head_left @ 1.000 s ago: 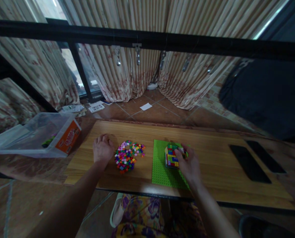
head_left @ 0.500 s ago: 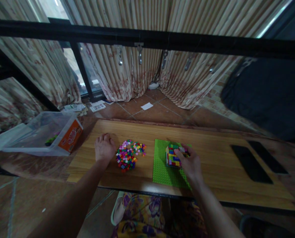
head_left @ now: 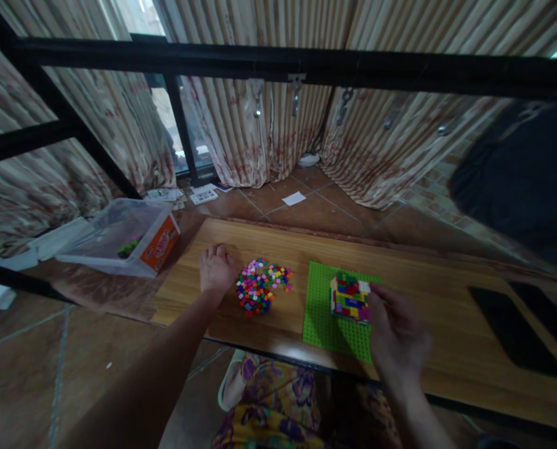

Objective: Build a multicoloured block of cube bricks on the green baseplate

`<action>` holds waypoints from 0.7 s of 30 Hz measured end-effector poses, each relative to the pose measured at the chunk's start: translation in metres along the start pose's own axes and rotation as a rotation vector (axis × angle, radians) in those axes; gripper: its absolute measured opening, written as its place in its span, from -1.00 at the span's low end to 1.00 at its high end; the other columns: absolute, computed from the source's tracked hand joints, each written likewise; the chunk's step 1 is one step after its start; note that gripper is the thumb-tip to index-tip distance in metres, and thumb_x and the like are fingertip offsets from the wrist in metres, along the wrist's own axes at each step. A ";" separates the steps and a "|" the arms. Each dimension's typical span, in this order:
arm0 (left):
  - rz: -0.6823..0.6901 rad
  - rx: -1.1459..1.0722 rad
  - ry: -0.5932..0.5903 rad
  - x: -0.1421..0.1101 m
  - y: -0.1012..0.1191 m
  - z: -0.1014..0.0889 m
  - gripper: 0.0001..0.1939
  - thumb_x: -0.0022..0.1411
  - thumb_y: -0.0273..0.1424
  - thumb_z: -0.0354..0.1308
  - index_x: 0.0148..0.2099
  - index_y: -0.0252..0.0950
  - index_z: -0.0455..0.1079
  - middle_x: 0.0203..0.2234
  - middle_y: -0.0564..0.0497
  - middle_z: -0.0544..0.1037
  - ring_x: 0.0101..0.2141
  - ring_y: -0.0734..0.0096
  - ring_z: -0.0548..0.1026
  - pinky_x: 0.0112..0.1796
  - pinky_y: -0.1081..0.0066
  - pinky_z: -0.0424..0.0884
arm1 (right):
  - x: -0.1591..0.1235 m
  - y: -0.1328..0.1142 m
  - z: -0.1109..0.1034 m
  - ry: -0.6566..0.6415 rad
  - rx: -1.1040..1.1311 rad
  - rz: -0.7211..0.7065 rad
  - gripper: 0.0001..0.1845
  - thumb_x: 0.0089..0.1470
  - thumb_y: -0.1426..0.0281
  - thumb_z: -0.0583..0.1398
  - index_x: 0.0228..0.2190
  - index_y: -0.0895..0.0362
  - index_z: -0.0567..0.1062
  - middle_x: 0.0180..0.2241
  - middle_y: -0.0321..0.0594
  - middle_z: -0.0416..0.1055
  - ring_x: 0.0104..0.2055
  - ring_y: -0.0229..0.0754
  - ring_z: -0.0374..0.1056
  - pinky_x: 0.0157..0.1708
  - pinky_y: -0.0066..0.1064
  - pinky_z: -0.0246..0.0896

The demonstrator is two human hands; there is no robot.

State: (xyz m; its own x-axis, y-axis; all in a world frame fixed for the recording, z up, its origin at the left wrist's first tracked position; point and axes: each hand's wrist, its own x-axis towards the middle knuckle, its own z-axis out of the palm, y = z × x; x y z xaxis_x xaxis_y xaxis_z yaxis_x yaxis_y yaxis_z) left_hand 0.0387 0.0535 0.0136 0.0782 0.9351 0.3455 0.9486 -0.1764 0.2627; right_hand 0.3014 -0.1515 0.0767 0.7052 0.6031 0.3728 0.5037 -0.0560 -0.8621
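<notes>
So the little block build (head_left: 350,302), a chunky thing in red, yellow, blue, green and purple with a pale piece at its far right corner, is sitting on a green studded baseplate (head_left: 318,318), just left of the right hand's fingertips. That right hand (head_left: 400,337) is pretty blurry: thumb and forefinger are at the build's right edge, but I honestly can't tell if they're pinching it, just touching or slightly off it. The plate runs left and nearer from those fingers, partly under the hand. Further left, right beside the left fingers, there's a loose pile of tiny multicolored cubes (head_left: 259,287). The left hand (head_left: 216,268) rests on the wooden tabletop (head_left: 451,337), fingers bent and close together; can't see whether anything's tucked under them. Well right of the right fingers lie two flat black slabs (head_left: 516,330), side by side. Past the left fingers, farther left, is a clear plastic bin (head_left: 128,215) with an orange label (head_left: 161,243) and some green bits (head_left: 128,249) inside. Way beyond both sets of fingers: a white paper (head_left: 294,198) on the tile floor, striped curtains (head_left: 278,137), and a black bar (head_left: 259,59) crossing the view with metal clips (head_left: 296,103) hanging off it.
</notes>
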 end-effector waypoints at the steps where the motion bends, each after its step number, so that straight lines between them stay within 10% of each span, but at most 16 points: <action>1: -0.004 0.002 0.000 0.000 0.000 0.000 -0.63 0.22 -0.42 -0.11 -0.02 -0.42 0.39 -0.05 -0.27 0.47 -0.03 0.01 0.37 0.00 0.09 0.25 | -0.011 -0.006 0.006 -0.090 -0.001 -0.042 -0.74 0.12 0.20 0.18 -0.25 0.08 0.55 -0.19 -0.13 0.50 -0.13 -0.08 0.41 -0.13 -0.23 0.32; 7: -0.011 0.008 -0.010 -0.002 0.001 -0.001 -0.64 0.23 -0.42 -0.10 -0.01 -0.41 0.38 -0.05 -0.26 0.47 -0.02 0.02 0.37 0.01 0.11 0.24 | -0.069 -0.015 0.058 -0.599 0.032 -0.213 -0.81 0.18 0.36 0.14 -0.23 0.01 0.56 -0.21 -0.17 0.47 -0.14 -0.12 0.41 -0.13 -0.28 0.34; 21: -0.015 -0.004 -0.006 -0.002 0.001 0.000 -0.65 0.22 -0.43 -0.09 -0.02 -0.38 0.39 -0.04 -0.24 0.47 -0.02 0.00 0.36 0.00 0.10 0.24 | -0.077 -0.001 0.109 -0.591 -0.165 -0.448 -0.86 0.13 0.44 0.18 -0.35 0.03 0.55 -0.25 -0.18 0.43 -0.18 -0.08 0.33 -0.15 -0.23 0.26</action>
State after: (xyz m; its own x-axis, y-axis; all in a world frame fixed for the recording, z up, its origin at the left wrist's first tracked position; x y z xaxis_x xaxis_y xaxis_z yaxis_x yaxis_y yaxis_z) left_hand 0.0393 0.0513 0.0131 0.0656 0.9396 0.3360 0.9484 -0.1634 0.2718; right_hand 0.1924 -0.1113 0.0117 0.0550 0.9196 0.3891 0.7799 0.2037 -0.5918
